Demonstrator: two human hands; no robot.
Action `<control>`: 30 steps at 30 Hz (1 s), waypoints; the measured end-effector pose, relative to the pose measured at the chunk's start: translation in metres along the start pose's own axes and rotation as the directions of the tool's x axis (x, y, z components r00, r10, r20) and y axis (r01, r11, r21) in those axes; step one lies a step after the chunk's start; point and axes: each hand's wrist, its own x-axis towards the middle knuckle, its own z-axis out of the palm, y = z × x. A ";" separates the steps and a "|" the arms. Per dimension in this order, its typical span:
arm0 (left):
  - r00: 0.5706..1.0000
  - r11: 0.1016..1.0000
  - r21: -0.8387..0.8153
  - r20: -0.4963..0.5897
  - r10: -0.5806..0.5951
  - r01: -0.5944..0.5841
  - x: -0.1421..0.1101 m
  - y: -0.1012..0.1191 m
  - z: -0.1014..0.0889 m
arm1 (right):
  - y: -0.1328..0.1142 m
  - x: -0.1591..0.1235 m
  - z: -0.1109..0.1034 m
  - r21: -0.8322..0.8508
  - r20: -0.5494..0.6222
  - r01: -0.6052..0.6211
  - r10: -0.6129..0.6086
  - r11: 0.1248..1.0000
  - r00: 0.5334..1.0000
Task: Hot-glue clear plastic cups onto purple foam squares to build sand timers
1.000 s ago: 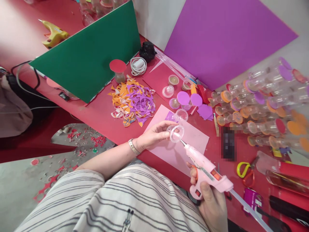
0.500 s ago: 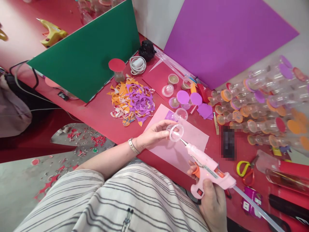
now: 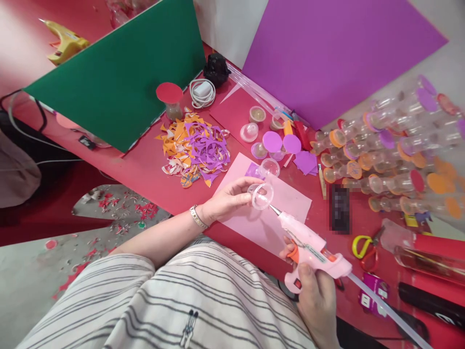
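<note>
Above a red table (image 3: 145, 179) and a pink sheet of paper (image 3: 236, 228), a pink glue gun (image 3: 308, 237) slants, nozzle (image 3: 275, 210) up and left, tail lower right, gripped by the right hand (image 3: 317, 296). The left hand (image 3: 230, 198), well apart, pinches a small clear cup (image 3: 262, 196), its open rim toward the nozzle; whether they touch is unclear.

I see red tabletop (image 3: 136, 177) across middle, pale wall (image 3: 228, 29) at far side, grey floor (image 3: 25, 286) near left, bright glare (image 3: 14, 34) far left
</note>
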 end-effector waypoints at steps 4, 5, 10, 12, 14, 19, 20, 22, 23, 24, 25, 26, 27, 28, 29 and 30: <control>1.000 1.000 -0.001 0.006 -0.008 0.008 0.000 -0.001 -0.002 | 0.001 0.001 0.000 -0.064 0.016 0.057 -0.056 0.996 0.998; 1.000 1.000 -0.006 0.008 -0.009 0.009 0.000 -0.001 -0.002 | 0.003 0.001 0.000 -0.077 0.021 0.065 -0.063 0.995 0.998; 1.000 0.999 -0.038 0.015 -0.013 0.013 0.000 -0.001 -0.002 | 0.009 0.001 0.000 -0.102 0.034 0.110 -0.107 0.989 0.994; 1.000 0.999 -0.047 0.017 -0.013 0.014 -0.001 -0.001 -0.001 | 0.009 0.001 0.000 -0.115 0.043 0.178 -0.174 0.977 0.984; 1.000 0.998 -0.054 0.020 -0.013 0.014 0.000 -0.001 -0.001 | 0.008 0.003 0.001 -0.129 0.045 0.236 -0.232 0.963 0.972; 0.999 0.998 -0.061 0.029 -0.014 0.016 0.000 -0.001 -0.001 | 0.001 0.004 0.002 -0.158 0.088 0.298 -0.287 0.942 0.954; 1.000 0.998 -0.061 0.029 -0.012 0.014 0.000 -0.001 -0.001 | 0.000 0.004 0.002 -0.162 0.089 0.299 -0.288 0.940 0.953; 1.000 0.998 -0.064 0.027 -0.008 0.010 0.000 -0.002 -0.001 | -0.001 0.004 0.002 -0.167 0.078 0.284 -0.275 0.944 0.958; 1.000 0.998 -0.064 0.026 -0.008 0.009 -0.001 -0.002 -0.001 | -0.001 0.004 0.001 -0.168 0.074 0.276 -0.267 0.946 0.961; 1.000 0.998 -0.063 0.025 -0.007 0.009 -0.001 -0.002 -0.001 | 0.000 0.004 0.000 -0.171 0.071 0.256 -0.248 0.951 0.966; 1.000 0.998 -0.061 0.025 -0.007 0.009 -0.001 -0.002 -0.001 | 0.001 0.004 -0.001 -0.173 0.066 0.230 -0.222 0.958 0.973; 1.000 0.998 -0.057 0.025 -0.007 0.009 -0.001 -0.002 -0.001 | 0.002 0.003 -0.002 -0.173 0.062 0.198 -0.190 0.965 0.980; 1.000 0.998 -0.054 0.024 -0.008 0.009 -0.001 -0.002 -0.001 | 0.003 0.003 -0.003 -0.171 0.057 0.166 -0.159 0.971 0.986; 1.000 0.999 -0.051 0.025 -0.009 0.010 -0.001 -0.002 -0.001 | 0.004 0.002 -0.004 -0.166 0.051 0.139 -0.132 0.976 0.990; 1.000 0.999 -0.049 0.024 -0.010 0.011 -0.001 -0.002 -0.001 | 0.005 0.002 -0.004 -0.158 0.042 0.120 -0.115 0.980 0.993; 1.000 0.999 -0.045 0.021 -0.011 0.012 -0.001 -0.002 -0.002 | 0.006 0.001 -0.004 -0.147 0.033 0.115 -0.111 0.982 0.993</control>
